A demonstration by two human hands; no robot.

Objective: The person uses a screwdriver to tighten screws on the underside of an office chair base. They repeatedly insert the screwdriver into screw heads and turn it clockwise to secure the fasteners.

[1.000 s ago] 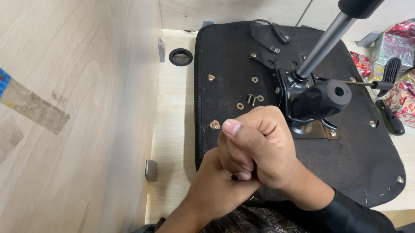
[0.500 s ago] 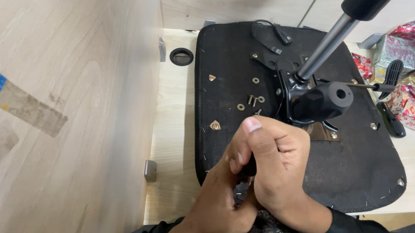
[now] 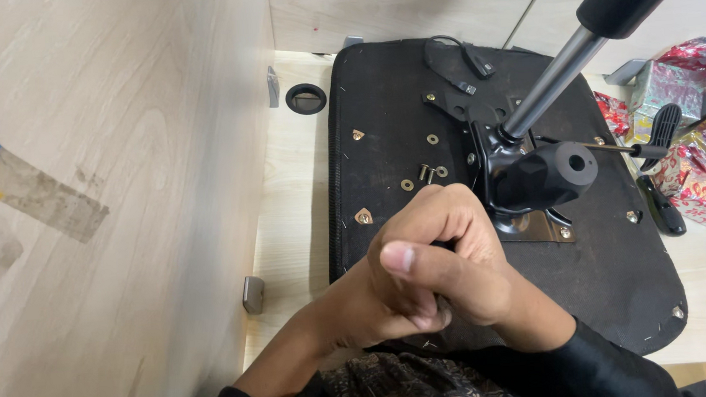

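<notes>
Lower centre: left hand (image 3: 378, 306) and right hand (image 3: 459, 261) clasped, fingers curled tight (contents hidden), over upturned chair seat (image 3: 378, 96) bearing loose washers (image 3: 407, 185).

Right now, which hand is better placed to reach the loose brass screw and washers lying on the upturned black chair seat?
Probably the right hand: it lies on top, nearest the brass screw and washers. The left hand sits beneath it, closer to the body.
</notes>
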